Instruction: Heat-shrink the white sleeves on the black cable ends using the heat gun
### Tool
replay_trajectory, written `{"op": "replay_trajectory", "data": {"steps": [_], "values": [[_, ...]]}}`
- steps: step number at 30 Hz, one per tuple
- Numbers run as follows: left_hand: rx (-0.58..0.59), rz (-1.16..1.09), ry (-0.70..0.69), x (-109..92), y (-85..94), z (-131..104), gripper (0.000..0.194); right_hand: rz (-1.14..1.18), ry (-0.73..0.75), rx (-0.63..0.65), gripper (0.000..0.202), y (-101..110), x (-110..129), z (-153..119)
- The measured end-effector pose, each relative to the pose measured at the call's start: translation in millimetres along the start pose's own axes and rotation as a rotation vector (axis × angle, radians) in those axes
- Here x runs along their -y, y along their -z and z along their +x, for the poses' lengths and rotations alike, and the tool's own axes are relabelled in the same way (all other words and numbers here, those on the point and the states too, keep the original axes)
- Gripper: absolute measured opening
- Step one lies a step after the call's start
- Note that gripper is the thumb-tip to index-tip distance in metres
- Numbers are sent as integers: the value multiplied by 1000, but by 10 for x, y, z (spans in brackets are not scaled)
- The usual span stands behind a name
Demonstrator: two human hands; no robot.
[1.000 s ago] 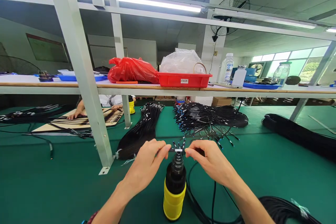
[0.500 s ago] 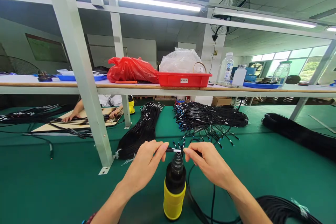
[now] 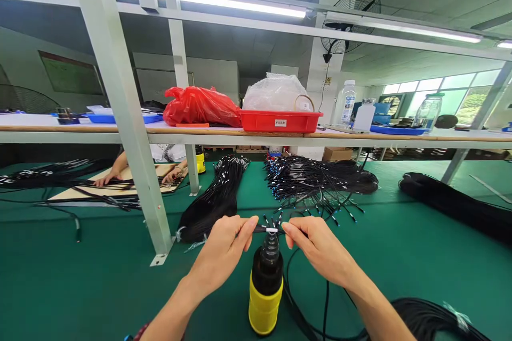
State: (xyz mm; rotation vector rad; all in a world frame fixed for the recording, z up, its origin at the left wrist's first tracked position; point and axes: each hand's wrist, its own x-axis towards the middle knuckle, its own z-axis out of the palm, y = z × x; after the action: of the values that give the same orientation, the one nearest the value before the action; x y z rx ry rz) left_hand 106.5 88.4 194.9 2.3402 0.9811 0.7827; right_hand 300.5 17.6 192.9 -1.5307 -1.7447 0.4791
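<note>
Between my two hands a black cable is stretched level, with a white sleeve around it. My left hand pinches the cable on the left of the sleeve, thumb against fingers. On the other side my right hand pinches it the same way. Directly under the sleeve is the black ribbed nozzle of an upright yellow and black heat gun; whether they touch I cannot tell. A loose black cable trails down beside the gun on the right.
Black cable bundles lie on the green table: one behind my left hand, a spread one behind my right, a coil front right. A white post stands left. Another person's hands work at a board beyond it.
The white sleeve now sits slightly further right over the nozzle, and my hands have shifted a little to the right. The heat gun stands where it was.
</note>
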Motion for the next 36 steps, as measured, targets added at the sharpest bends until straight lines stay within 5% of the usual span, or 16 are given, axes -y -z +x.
{"op": "replay_trajectory", "data": {"steps": [11, 19, 25, 29, 33, 36], "values": [[-47, -127, -70, 21, -21, -2, 18, 209, 29, -40, 28, 24, -109, 38], [-51, -13, -35, 15, -29, 8, 53, 110, -13, 54, 46, -7, -62, -27], [-107, -64, -95, 62, 17, -51, 18, 129, 21, -112, 37, -19, -200, 66], [7, 123, 19, 434, 82, -234, 24, 33, -146, -235, 44, 157, -770, 108], [296, 268, 226, 1155, 55, -645, 9, -71, -384, -208, 52, 278, -1424, 9], [468, 305, 376, 1599, -29, -1005, 12, -29, -431, -169, 58, 274, -1623, -132]]}}
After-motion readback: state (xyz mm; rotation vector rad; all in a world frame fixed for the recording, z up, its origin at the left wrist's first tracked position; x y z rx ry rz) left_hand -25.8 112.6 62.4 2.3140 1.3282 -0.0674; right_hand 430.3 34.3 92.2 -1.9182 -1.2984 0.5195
